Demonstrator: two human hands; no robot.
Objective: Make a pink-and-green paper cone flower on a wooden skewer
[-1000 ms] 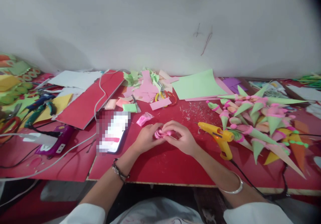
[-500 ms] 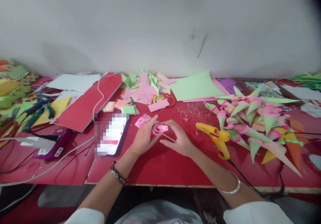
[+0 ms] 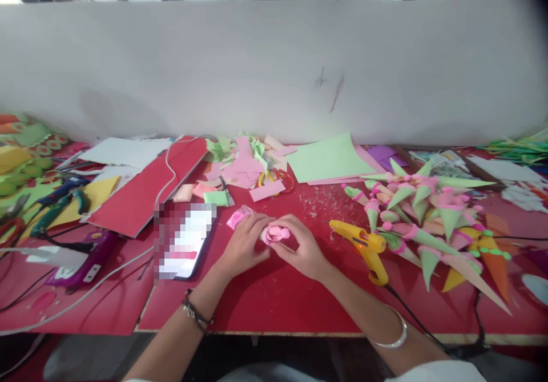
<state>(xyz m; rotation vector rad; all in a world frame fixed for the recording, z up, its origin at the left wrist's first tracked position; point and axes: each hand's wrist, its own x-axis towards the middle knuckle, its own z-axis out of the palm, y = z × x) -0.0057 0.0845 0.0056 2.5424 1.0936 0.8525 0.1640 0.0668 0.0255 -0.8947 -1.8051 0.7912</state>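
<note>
Between my hands, above the red table (image 3: 274, 302), is a small pink paper flower (image 3: 275, 234) with a round pink knob on its right side. My left hand (image 3: 246, 245) is closed around its left side. From the right, my right hand (image 3: 299, 248) curls over it with the fingers pressed against the paper; the underside is hidden. Just beyond my left fingers lies a bright pink packet (image 3: 240, 216) in clear wrap. Left of that hand is a phone (image 3: 187, 242). To the right of my right hand lies a yellow hot glue gun (image 3: 362, 245).
Many green, pink and orange paper cones (image 3: 422, 216) are heaped at right. Paper scraps (image 3: 237, 165), scissors (image 3: 285, 181), green sheets (image 3: 327, 159) and small wrapped packets (image 3: 216, 198) lie behind my hands. A purple power strip (image 3: 92, 265) with cables is at left, before a pale partition (image 3: 257, 68).
The view has tilted up, showing the space beyond the partition. My right hand has closed in on the flower. A thin stick that showed below it is now out of sight.
</note>
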